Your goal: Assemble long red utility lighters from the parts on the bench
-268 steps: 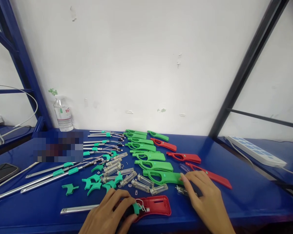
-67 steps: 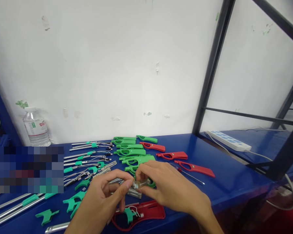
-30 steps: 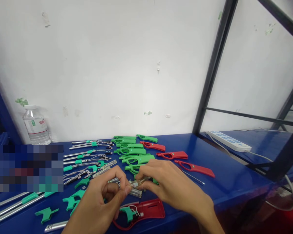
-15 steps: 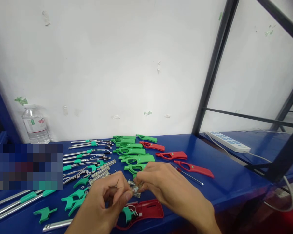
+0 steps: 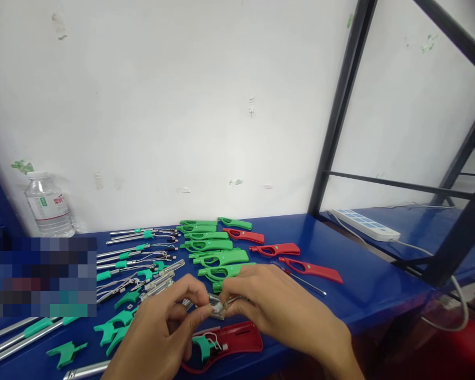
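Between my hands is a small clear plastic part [image 5: 218, 307] with shiny metal bits, probably a lighter part, largely covered by fingertips. My left hand [image 5: 170, 322] pinches its left side with thumb and forefinger. From the right, my right hand [image 5: 277, 301] grips it with thumb and fingers. Just below lies an open red lighter shell [image 5: 243, 338], with a green trigger [image 5: 202, 347] and white wires in it. Beyond my right hand are several green lighter shells [image 5: 221, 257] and red shells [image 5: 312, 269]. Clear plastic pieces [image 5: 158, 282] lie behind my left hand.
Metal lighter tubes [image 5: 122, 253] with wires are spread on the left of the blue table [image 5: 364, 295], near loose green triggers [image 5: 66, 353]. A screwdriver [image 5: 306, 285] lies at right. A water bottle [image 5: 49, 206] stands by the wall; a power strip [image 5: 364, 224] sits beyond the black frame.
The whole view has shifted slightly, moving the table items a little left. My hands stay together at the small clear part, the left fingers slightly repositioned.
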